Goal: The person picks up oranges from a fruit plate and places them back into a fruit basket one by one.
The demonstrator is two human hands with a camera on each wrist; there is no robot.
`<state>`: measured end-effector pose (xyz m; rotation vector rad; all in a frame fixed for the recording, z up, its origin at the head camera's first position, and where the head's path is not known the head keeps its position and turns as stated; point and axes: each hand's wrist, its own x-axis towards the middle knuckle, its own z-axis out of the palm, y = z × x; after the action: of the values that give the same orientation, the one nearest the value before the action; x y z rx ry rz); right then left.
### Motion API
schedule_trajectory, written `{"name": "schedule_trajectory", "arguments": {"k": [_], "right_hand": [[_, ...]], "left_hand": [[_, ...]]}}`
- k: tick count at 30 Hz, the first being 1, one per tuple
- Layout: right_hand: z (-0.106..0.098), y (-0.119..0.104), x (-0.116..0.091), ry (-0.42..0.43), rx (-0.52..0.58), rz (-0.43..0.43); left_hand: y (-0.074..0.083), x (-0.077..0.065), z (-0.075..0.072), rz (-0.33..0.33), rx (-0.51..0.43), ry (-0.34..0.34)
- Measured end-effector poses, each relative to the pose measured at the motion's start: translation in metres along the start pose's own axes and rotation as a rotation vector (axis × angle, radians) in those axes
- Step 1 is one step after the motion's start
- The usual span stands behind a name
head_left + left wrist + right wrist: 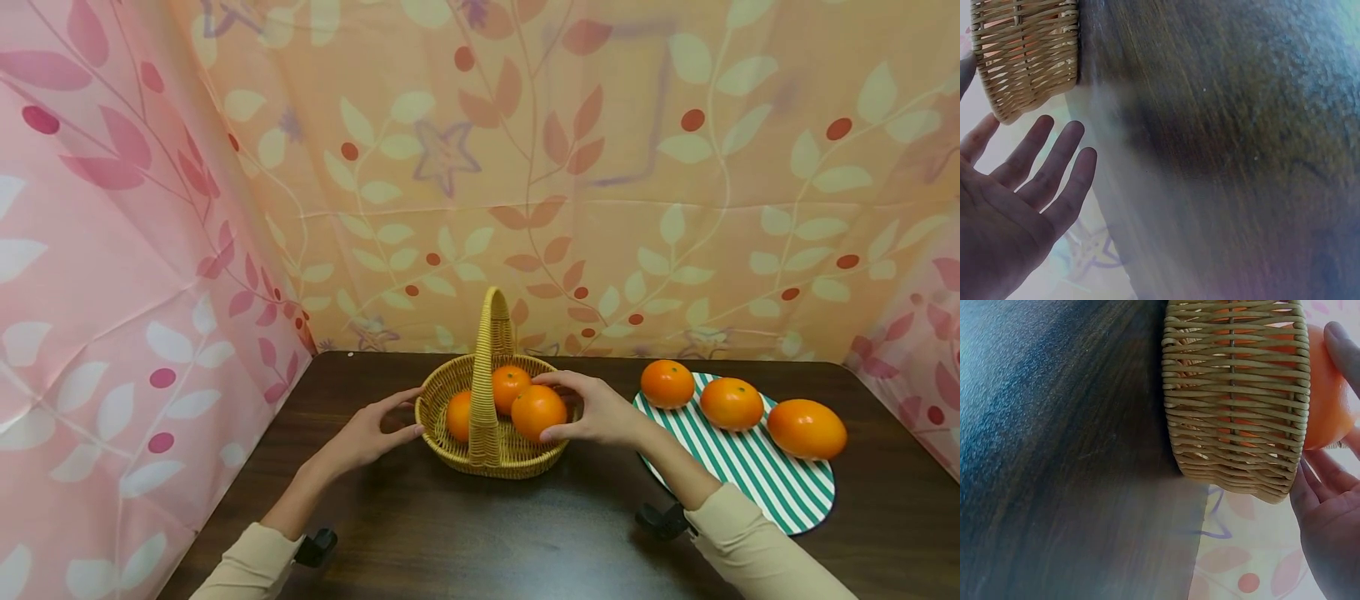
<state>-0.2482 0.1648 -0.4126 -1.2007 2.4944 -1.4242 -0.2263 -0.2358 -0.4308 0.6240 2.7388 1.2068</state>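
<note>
A yellow wicker basket (442,379) with a tall arched handle stands on the dark table. Inside lie two oranges, one at the back (510,385) and one on the left (458,415), partly behind the handle. My right hand (600,408) holds a third orange (538,413) between thumb and fingers at the basket's right side. In the right wrist view this orange (1325,394) shows above the woven rim. My left hand (367,435) is at the basket's left rim, thumb and forefinger spread along it. Its other fingers (1063,150) extend loosely in the left wrist view.
To the right lies an oval green-and-white striped mat (750,475). Three oranges sit along its far edge: a left one (667,384), a middle one (732,404) and a right one (807,429). Patterned cloth (480,183) hangs behind the table and at both sides.
</note>
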Motion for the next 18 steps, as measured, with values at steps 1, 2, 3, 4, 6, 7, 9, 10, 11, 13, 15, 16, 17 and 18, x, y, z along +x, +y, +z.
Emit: {"name": "schedule_trajectory", "arguments": {"k": [1, 2, 3, 4, 6, 7, 9, 10, 11, 13, 15, 16, 17, 18], "right_hand": [[-0.001, 0.000, -0.001, 0.005, -0.002, -0.004], [-0.002, 0.000, -0.001, 0.010, 0.001, -0.007], [-0.003, -0.001, -0.002, 0.019, 0.005, -0.007], [-0.004, -0.001, -0.003, 0.029, 0.006, -0.008], [-0.008, -0.001, -0.006, 0.057, 0.008, 0.001], [-0.010, -0.001, -0.007, 0.071, 0.005, 0.008], [-0.015, 0.000, -0.010, 0.092, 0.011, 0.021], [-0.017, 0.001, -0.012, 0.102, 0.008, 0.025], [-0.020, 0.001, -0.013, 0.110, 0.009, 0.029], [-0.025, 0.002, -0.017, 0.120, 0.010, 0.033], [-0.031, 0.003, -0.021, 0.130, 0.004, 0.045], [-0.034, 0.003, -0.023, 0.134, -0.002, 0.053], [-0.037, 0.003, -0.026, 0.135, -0.003, 0.064], [-0.040, 0.003, -0.029, 0.136, -0.008, 0.077]], "left_hand": [[0.000, 0.000, 0.000, -0.001, 0.001, 0.000], [0.000, 0.000, 0.000, -0.002, 0.001, -0.001], [0.000, 0.000, 0.000, -0.003, 0.001, -0.001], [0.000, 0.000, 0.001, -0.003, 0.003, -0.001], [0.000, 0.000, 0.001, -0.001, 0.006, 0.003], [-0.001, 0.000, 0.001, 0.001, 0.009, 0.006], [0.000, 0.000, 0.000, 0.005, 0.016, 0.013], [0.000, -0.001, 0.000, 0.006, 0.020, 0.016], [0.000, -0.001, 0.000, 0.009, 0.023, 0.019], [-0.001, -0.001, 0.000, 0.012, 0.027, 0.021], [-0.001, 0.000, 0.000, 0.013, 0.029, 0.022], [-0.001, 0.000, 0.000, 0.013, 0.030, 0.021], [-0.001, 0.000, -0.001, 0.012, 0.029, 0.019], [-0.001, 0.000, -0.001, 0.012, 0.029, 0.018]]}}
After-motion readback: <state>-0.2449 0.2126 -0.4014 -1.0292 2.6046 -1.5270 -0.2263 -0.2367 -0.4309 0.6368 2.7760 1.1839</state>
